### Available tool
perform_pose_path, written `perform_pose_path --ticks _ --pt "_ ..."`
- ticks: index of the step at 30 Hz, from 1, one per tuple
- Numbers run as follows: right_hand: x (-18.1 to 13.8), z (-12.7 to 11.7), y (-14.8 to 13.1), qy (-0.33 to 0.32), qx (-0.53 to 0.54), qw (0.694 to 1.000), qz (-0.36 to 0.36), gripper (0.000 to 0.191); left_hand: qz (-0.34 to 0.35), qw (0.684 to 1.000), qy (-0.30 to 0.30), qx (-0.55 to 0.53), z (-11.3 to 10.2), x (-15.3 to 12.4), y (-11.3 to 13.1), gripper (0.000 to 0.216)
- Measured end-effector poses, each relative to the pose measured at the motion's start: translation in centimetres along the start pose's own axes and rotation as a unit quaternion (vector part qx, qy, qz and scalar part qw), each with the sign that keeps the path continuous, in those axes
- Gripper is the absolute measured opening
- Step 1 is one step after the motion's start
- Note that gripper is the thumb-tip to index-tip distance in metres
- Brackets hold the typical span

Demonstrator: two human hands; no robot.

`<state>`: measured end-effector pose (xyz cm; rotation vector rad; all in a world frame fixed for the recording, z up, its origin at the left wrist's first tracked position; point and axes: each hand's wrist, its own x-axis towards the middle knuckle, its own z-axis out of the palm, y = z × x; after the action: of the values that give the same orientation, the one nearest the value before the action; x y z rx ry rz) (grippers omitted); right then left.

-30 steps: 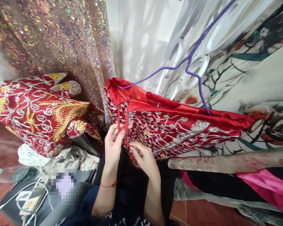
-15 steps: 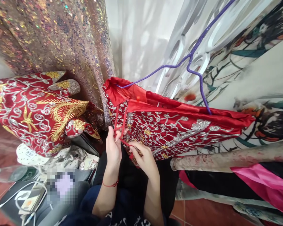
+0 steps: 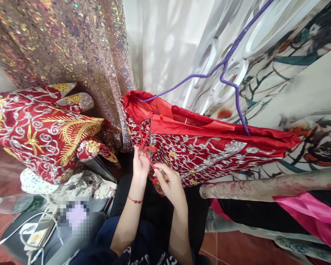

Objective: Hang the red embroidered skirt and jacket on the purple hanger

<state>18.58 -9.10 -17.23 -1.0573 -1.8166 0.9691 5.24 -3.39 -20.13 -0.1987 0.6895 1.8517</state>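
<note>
A red skirt point(image 3: 198, 147) with silver and gold embroidery hangs by its satin waistband from a purple hanger point(image 3: 209, 73). Red drawstrings point(image 3: 145, 141) dangle from the opening at the waistband's left side and cross each other. My left hand point(image 3: 141, 162) is closed at that crossing, its fingertips pinching the strings, partly hidden by them. Lower and to the right, my right hand point(image 3: 169, 182) pinches one string's end between thumb and fingers. A red tassel shows just below those fingertips.
On the left, a red embroidered garment point(image 3: 52, 129) lies over a chair beside a polka-dot cloth point(image 3: 38, 182). A plastic bottle point(image 3: 19, 203) and a power strip point(image 3: 40, 228) with white cables sit nearby. Sequinned fabric point(image 3: 71, 44) hangs behind; fabric rolls point(image 3: 245, 187) lie right.
My left hand has shifted a little to the right and turned, and the strings now cross more tightly at its fingertips. My right hand stays nearly in place on the string.
</note>
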Motion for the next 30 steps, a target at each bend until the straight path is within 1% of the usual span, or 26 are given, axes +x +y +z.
perform_pose_path --ticks 2,4,6,7,9,10,13,15,18,19,20,21,22,23,24,25,27,28,29,30 --pt "-0.1 -0.1 0.1 0.004 0.002 1.000 0.008 0.019 -0.036 0.999 -0.003 0.019 -0.3 0.2 -0.1 0.024" --pt "-0.1 -0.3 0.1 0.006 0.010 1.000 0.013 0.019 -0.052 0.995 -0.024 0.084 -0.7 0.3 -0.4 0.020" --pt "-0.1 -0.4 0.0 0.008 0.017 1.000 0.016 0.018 -0.038 0.986 -0.046 0.155 -1.2 0.4 -0.6 0.016" --pt "0.0 -0.5 0.0 0.009 0.020 1.000 0.019 0.018 -0.025 0.983 -0.050 0.173 -1.4 0.5 -0.6 0.015" --pt "0.0 -0.6 -0.1 0.008 0.021 0.999 0.025 0.018 -0.010 0.986 -0.030 0.165 -1.6 0.7 -0.6 0.011" --pt "0.0 -0.6 -0.1 0.006 0.021 0.999 0.029 0.018 -0.014 0.988 -0.014 0.150 -1.7 0.9 -0.5 0.009" --pt "0.0 -0.5 -0.1 0.001 0.021 0.999 0.033 0.020 -0.054 0.991 0.015 0.123 -1.8 1.5 0.1 0.011" --pt "0.0 -0.4 -0.2 0.000 0.022 0.999 0.028 0.019 -0.085 0.990 0.008 0.114 -1.9 1.9 0.4 0.017" --pt "0.0 -0.4 -0.4 0.003 0.026 0.999 0.021 0.019 -0.137 0.984 -0.020 0.113 -2.2 2.0 0.6 0.023" --pt "0.0 -0.3 -0.5 0.006 0.026 0.999 0.020 0.019 -0.135 0.981 -0.028 0.137 -2.3 2.0 0.6 0.022" --pt "0.0 -0.4 -0.5 0.013 0.023 0.999 0.019 0.018 -0.115 0.977 -0.034 0.178 -2.3 1.9 0.5 0.021" --pt "0.0 -0.4 -0.4 0.023 0.017 0.999 0.019 0.018 -0.072 0.970 -0.035 0.231 -2.4 1.7 0.4 0.019" --pt "0.1 -0.4 -0.3 0.035 0.008 0.999 0.019 0.018 -0.012 0.957 -0.034 0.289 -2.5 1.4 0.3 0.020" --pt "0.1 -0.4 -0.1 0.046 -0.003 0.999 0.022 0.018 0.059 0.935 -0.033 0.348 -2.5 1.1 0.2 0.023" --pt "0.1 -0.3 0.2 0.053 -0.016 0.998 0.025 0.018 0.136 0.903 -0.036 0.406 -2.5 0.7 0.2 0.030" --pt "0.2 -0.2 0.5 0.057 -0.029 0.998 0.028 0.019 0.212 0.860 -0.039 0.462 -2.4 0.2 0.4 0.039" --pt "0.4 0.1 1.0 0.057 -0.052 0.996 0.032 0.022 0.335 0.758 -0.046 0.558 -2.2 -0.8 0.9 0.058" --pt "0.5 0.3 1.2 0.057 -0.060 0.996 0.032 0.024 0.375 0.712 -0.047 0.592 -2.1 -1.3 1.3 0.067" --pt "0.7 0.6 1.3 0.057 -0.065 0.996 0.032 0.025 0.404 0.676 -0.046 0.615 -1.9 -1.7 1.7 0.073" --pt "0.9 0.9 1.3 0.056 -0.067 0.996 0.031 0.026 0.424 0.653 -0.049 0.625 -1.7 -2.1 2.2 0.076"
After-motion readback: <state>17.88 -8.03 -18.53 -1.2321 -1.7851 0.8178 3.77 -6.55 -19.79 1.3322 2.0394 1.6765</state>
